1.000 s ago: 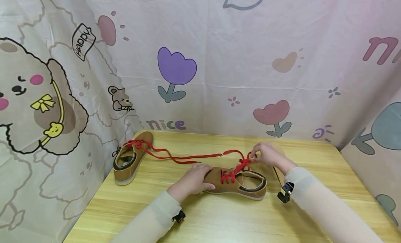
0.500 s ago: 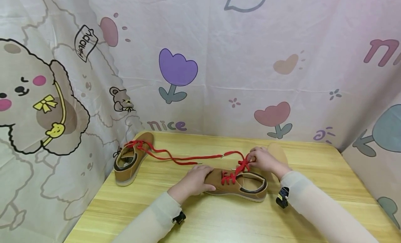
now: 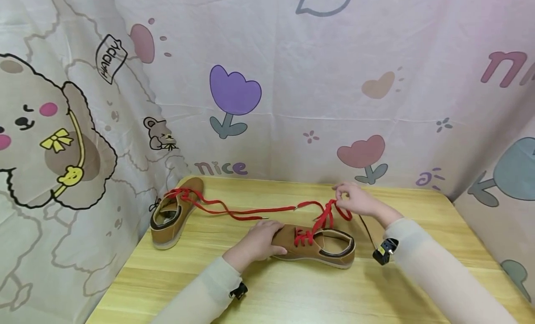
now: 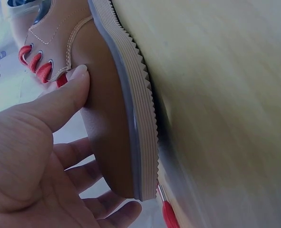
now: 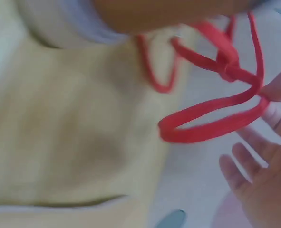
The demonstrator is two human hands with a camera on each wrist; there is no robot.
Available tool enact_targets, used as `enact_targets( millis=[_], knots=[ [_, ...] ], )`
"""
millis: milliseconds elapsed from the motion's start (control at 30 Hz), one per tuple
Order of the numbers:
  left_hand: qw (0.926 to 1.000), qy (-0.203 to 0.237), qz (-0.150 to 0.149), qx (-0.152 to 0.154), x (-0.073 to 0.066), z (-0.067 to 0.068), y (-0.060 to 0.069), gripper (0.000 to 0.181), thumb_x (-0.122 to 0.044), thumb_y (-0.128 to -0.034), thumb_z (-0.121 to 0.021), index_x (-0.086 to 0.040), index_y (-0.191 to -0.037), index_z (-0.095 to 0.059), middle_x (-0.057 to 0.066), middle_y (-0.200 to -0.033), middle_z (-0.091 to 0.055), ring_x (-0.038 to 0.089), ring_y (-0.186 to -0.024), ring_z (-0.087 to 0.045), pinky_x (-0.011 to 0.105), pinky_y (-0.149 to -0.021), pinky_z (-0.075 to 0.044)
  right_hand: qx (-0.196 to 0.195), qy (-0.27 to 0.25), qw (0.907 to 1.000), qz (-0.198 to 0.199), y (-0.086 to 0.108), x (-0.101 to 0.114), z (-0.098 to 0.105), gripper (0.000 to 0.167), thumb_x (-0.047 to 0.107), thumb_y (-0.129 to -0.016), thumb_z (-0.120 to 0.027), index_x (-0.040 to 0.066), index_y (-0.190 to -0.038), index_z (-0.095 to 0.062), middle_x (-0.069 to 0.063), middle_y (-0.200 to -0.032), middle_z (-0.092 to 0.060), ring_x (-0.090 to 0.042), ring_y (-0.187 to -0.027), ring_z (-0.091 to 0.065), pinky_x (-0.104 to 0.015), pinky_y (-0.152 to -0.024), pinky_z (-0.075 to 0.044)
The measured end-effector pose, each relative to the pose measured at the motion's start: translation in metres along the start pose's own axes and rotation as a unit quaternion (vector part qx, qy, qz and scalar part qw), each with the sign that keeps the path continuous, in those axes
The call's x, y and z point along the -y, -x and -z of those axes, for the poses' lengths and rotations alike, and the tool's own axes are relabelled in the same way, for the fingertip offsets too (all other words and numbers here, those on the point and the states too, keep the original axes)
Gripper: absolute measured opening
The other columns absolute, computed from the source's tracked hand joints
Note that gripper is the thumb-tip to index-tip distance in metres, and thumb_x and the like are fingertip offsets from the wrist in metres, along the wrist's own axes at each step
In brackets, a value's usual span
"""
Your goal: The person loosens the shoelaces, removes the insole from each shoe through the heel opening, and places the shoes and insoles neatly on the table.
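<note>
The left hand (image 3: 257,240) grips the toe of a brown, smooth-looking low shoe with a pale ridged sole (image 3: 307,254), its thumb on the near side and its fingers round the far side. The right hand (image 3: 357,201), raised beyond the shoe's heel end, pinches a flat red fabric lace (image 5: 202,133) between thumb and forefinger, the other fingers spread apart; a loop hangs beside those fingers.

A small red knot (image 5: 229,71) shows near the pinch, so pulling the wrong strand could draw it tight. The lace could also slip away, being held only at the fingertips. A hard tug might swing the heel round, since the left hand steadies just the toe. A matching brown shoe (image 3: 183,217), beyond and left of the left hand, trails red laces (image 3: 267,209) toward this one (whose metal tip lies where they meet, I cannot tell), so the strands might tangle.

The gripped shoe sits sole down on the wood-grained worktop (image 3: 292,296), toe pointing left into the left hand, heel below the right hand. Its long axis runs mostly crosswise, heel slightly nearer the person.
</note>
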State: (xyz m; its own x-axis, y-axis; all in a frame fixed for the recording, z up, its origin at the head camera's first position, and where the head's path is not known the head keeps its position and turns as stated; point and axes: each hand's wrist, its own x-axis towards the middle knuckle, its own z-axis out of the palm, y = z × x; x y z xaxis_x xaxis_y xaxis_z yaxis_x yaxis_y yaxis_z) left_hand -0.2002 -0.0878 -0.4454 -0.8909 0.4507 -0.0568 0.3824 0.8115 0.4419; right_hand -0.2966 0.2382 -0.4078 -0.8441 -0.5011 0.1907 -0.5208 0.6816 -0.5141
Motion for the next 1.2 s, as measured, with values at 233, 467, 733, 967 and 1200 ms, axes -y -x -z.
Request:
enact_targets(
  millis=[233,467,733,967,1200],
  knots=[
    [1.0,-0.005,-0.002,-0.003,0.002,0.0,-0.001,0.073,-0.043,-0.0874,-0.076,-0.008,-0.147,-0.051,0.009,-0.149,-0.05,0.035,-0.139,-0.04,0.054,-0.112,-0.034,-0.084,-0.054,0.9946,-0.027,-0.007,0.011,0.04,0.015,0.003,-0.092,-0.054,0.007,-0.078,-0.052,-0.027,-0.132,-0.055,-0.039,-0.103,-0.06,-0.042,-0.081,-0.048],
    [1.0,-0.009,-0.002,-0.001,0.001,-0.002,-0.001,0.073,-0.043,-0.0876,-0.076,-0.008,-0.147,-0.05,0.009,-0.149,-0.05,0.034,-0.138,-0.041,0.054,-0.111,-0.035,-0.181,-0.112,0.9751,-0.062,-0.014,0.012,0.063,0.012,0.005,-0.098,-0.051,-0.002,-0.089,-0.053,-0.027,-0.131,-0.057,-0.032,-0.101,-0.062,-0.019,-0.072,-0.047],
    [1.0,-0.006,-0.004,0.0,-0.002,0.001,0.001,0.072,-0.043,-0.0884,-0.075,-0.008,-0.146,-0.05,0.01,-0.15,-0.049,0.037,-0.14,-0.039,0.056,-0.111,-0.034,-0.197,-0.122,0.9712,-0.054,-0.015,0.01,0.07,0.02,0.013,-0.1,-0.061,-0.007,-0.098,-0.057,-0.026,-0.125,-0.058,0.001,-0.088,-0.058,-0.011,-0.072,-0.046],
    [1.0,-0.004,-0.005,-0.002,-0.001,0.002,0.001,0.073,-0.043,-0.0885,-0.075,-0.008,-0.147,-0.05,0.011,-0.15,-0.049,0.037,-0.14,-0.039,0.056,-0.111,-0.034,-0.16,-0.078,0.9813,-0.074,-0.01,0.011,0.062,0.024,0.016,-0.103,-0.058,-0.006,-0.11,-0.06,-0.022,-0.117,-0.053,-0.034,-0.102,-0.059,-0.033,-0.083,-0.047],
    [0.9999,-0.007,-0.008,-0.005,0.002,-0.001,0.0,0.073,-0.044,-0.0883,-0.075,-0.007,-0.146,-0.05,0.01,-0.149,-0.049,0.037,-0.139,-0.04,0.056,-0.11,-0.035,-0.121,-0.055,0.9895,-0.056,-0.001,0.013,0.05,0.016,0.012,-0.101,-0.058,-0.003,-0.108,-0.061,-0.026,-0.126,-0.052,-0.043,-0.121,-0.047,-0.06,-0.098,-0.04]
  ],
)
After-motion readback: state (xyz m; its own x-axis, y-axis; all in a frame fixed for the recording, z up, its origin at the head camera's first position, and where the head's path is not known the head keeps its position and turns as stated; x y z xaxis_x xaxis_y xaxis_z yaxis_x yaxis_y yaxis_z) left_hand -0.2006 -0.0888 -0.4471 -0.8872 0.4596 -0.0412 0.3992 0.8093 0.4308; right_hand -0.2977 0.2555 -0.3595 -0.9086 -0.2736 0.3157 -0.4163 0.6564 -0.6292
